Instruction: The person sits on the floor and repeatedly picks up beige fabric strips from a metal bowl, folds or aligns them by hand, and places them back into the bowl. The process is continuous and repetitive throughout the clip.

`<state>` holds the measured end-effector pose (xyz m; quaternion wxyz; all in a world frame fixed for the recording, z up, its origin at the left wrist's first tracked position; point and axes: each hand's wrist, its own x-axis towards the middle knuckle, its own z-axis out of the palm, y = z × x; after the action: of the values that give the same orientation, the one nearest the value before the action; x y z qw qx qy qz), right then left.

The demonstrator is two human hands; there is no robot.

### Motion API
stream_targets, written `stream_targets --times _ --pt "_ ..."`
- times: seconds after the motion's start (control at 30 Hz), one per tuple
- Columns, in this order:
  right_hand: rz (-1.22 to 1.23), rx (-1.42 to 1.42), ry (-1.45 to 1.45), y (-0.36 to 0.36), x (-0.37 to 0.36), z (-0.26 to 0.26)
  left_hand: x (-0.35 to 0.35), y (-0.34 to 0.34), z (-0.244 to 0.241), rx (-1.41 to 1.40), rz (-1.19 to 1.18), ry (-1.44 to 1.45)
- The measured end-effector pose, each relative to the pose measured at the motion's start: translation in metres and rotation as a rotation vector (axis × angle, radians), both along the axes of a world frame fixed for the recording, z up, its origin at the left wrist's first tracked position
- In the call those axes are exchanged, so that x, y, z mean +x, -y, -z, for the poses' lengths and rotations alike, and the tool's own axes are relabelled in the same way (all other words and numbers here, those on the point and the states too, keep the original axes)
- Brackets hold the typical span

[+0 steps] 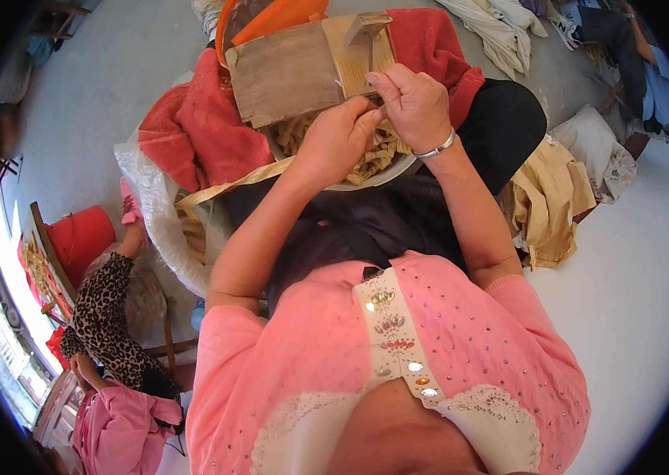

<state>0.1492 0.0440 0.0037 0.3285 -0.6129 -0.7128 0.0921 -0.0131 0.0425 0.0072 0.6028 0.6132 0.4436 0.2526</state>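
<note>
My left hand (340, 139) grips a flat tan strip (251, 176), which looks like woven straw or dried leaf. The strip runs from under my left forearm to a white woven sack (153, 219) at my left. Close against it, my right hand (414, 110) is closed, with what seems to be the strip's end pinched between the two hands. Just beyond my fingers lies a wooden board (287, 68), with a small wooden block (368, 25) on a thin upright. Under my hands, a pale basin (364, 184) holds many folded tan pieces (376, 160).
Red cloths (204, 130) flank the board, and an orange container (275, 24) stands beyond it. Brown paper sacks (551, 205) and a white bag (595, 151) lie at right. A seated person (115, 409) and a red bucket (80, 237) are at left; another person (619, 53) sits far right.
</note>
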Motion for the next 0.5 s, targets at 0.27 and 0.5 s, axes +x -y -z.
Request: stream_targets --times 0.27,0.5 --pt "-0.336 -0.656 -0.436 0.047 0.003 -0.098 -0.004 -0.01 -0.105 0.753 -0.031 -0.097" --pt "-0.491 0.188 -1.174 0.072 0.019 -0.139 0.059 -0.009 -0.154 0.498 0.314 0.538"
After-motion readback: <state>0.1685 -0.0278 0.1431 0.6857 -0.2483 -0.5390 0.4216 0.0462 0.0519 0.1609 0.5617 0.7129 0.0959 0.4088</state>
